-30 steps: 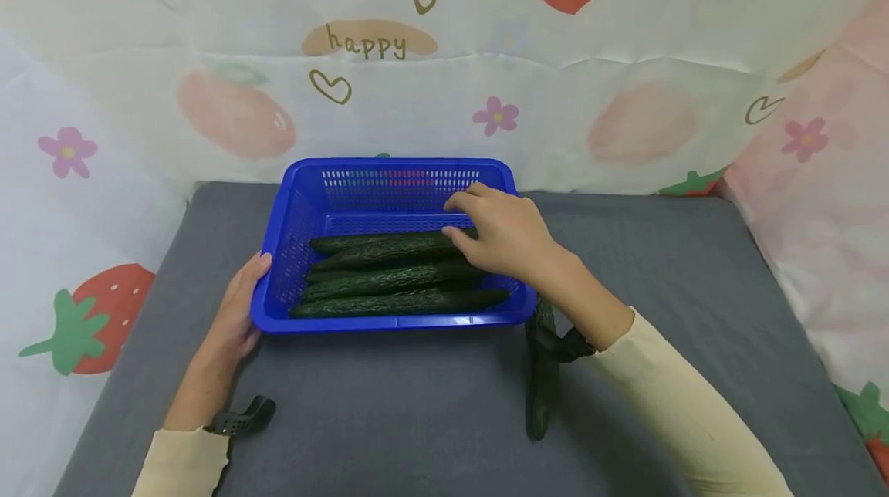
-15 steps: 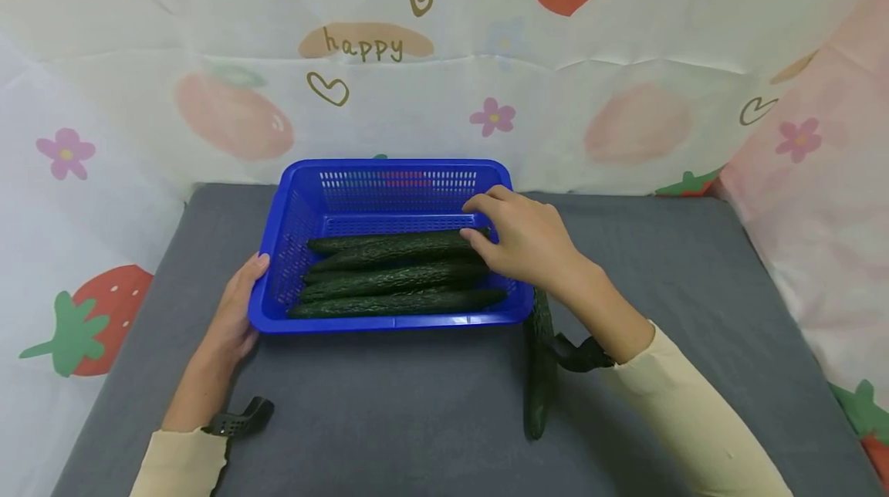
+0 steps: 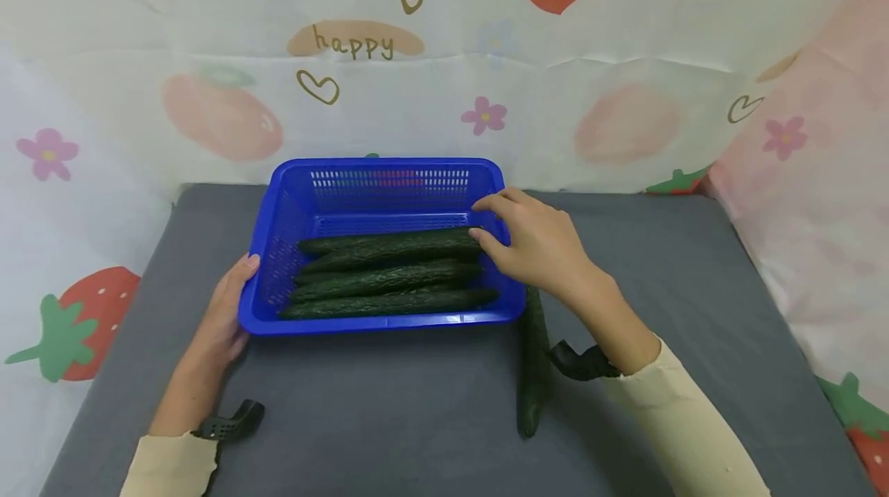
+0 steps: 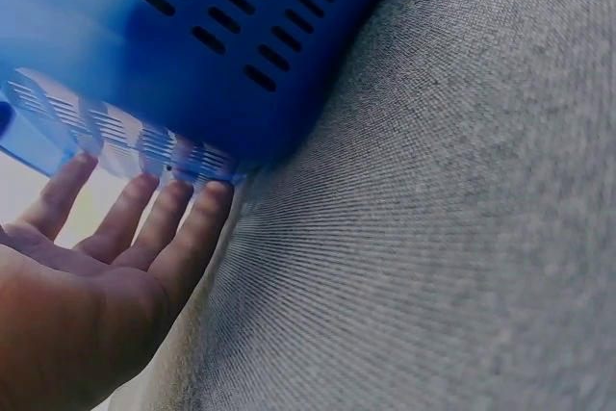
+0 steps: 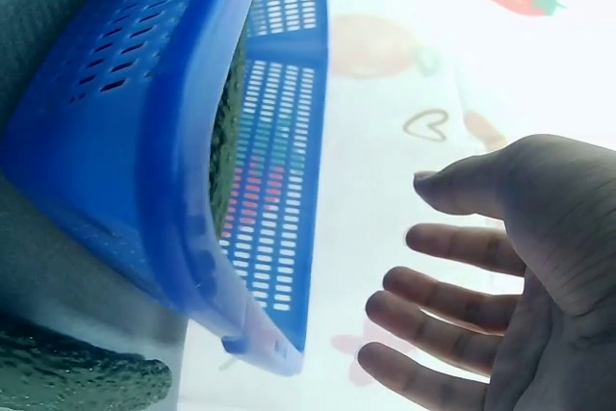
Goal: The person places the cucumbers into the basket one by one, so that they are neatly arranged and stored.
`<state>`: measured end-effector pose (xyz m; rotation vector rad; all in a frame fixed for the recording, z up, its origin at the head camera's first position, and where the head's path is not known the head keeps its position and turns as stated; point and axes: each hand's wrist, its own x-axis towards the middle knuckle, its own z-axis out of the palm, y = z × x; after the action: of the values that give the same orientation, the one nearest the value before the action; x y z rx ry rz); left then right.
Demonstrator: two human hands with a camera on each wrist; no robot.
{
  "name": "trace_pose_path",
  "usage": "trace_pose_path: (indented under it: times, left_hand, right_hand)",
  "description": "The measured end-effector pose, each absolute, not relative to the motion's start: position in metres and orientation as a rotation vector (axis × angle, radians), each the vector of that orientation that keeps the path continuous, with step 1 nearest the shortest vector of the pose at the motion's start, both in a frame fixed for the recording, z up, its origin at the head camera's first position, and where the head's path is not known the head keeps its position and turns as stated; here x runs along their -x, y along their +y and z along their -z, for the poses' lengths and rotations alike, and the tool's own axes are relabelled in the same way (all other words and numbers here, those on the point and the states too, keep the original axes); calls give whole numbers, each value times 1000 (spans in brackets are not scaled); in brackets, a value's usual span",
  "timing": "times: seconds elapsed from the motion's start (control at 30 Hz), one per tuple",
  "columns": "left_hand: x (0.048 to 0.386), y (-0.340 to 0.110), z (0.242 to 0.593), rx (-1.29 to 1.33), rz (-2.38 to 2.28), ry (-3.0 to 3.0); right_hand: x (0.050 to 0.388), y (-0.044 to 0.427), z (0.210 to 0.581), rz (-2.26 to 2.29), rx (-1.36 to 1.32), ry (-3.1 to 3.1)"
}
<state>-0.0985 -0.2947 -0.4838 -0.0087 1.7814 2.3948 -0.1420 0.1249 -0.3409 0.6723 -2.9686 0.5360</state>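
Dark green cucumbers [image 3: 389,278], several of them, lie side by side in a blue plastic basket [image 3: 382,322]. At the basket's left end, my left hand [image 3: 224,308] has its thumb tip by the rim. In the left wrist view its fairly straight fingers [image 4: 197,238] touch the slotted outer wall. My right hand [image 3: 538,242] hovers over the basket's right end, fingers loosely bent and holding nothing. The right wrist view shows that hand [image 5: 520,286] apart from the basket [image 5: 173,141]. One more cucumber [image 3: 533,373] lies outside, near the front right corner; its far end is hidden.
Grey cloth [image 3: 389,412] covers the table. A white curtain [image 3: 430,96] printed with strawberries, flowers and hearts stands behind the basket and along both sides. Dark straps [image 3: 583,362] sit around the wrists.
My right hand has drawn back to the right, from above the cucumbers' ends to the basket's right rim. The left hand stays at the basket. The whole head view shifts slightly left.
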Motion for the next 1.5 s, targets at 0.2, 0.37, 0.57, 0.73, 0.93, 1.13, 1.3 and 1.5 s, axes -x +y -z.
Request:
trace_pose_path:
  times: [0.2, 0.37, 0.57, 0.73, 0.93, 1.13, 1.3, 1.5]
  left_hand:
    - [100, -291, 483, 17, -2350, 1826]
    - [101, -292, 483, 15, -2364, 1827]
    - [101, -294, 484, 7, -2351, 1836]
    - [101, -294, 484, -2, -2322, 1868]
    - [102, -294, 482, -14, -2291, 1901]
    - [102, -296, 482, -15, -2316, 1882]
    - [101, -297, 483, -19, -2296, 1908]
    - [99, -298, 482, -5, -2277, 1920]
  right_hand:
    - [137, 138, 343, -595, -600, -2974]
    - [134, 145, 344, -633, -563, -2966]
    - [131, 153, 348, -658, -517, -2972]
    - [128, 161, 353, -705, -472, -2968]
    - [125, 174, 359, -768, -400, -2964]
    - [123, 189, 365, -790, -340, -2968]
    - [121, 195, 372, -789, -314, -3002]
    - [120, 197, 383, -792, -284, -3049]
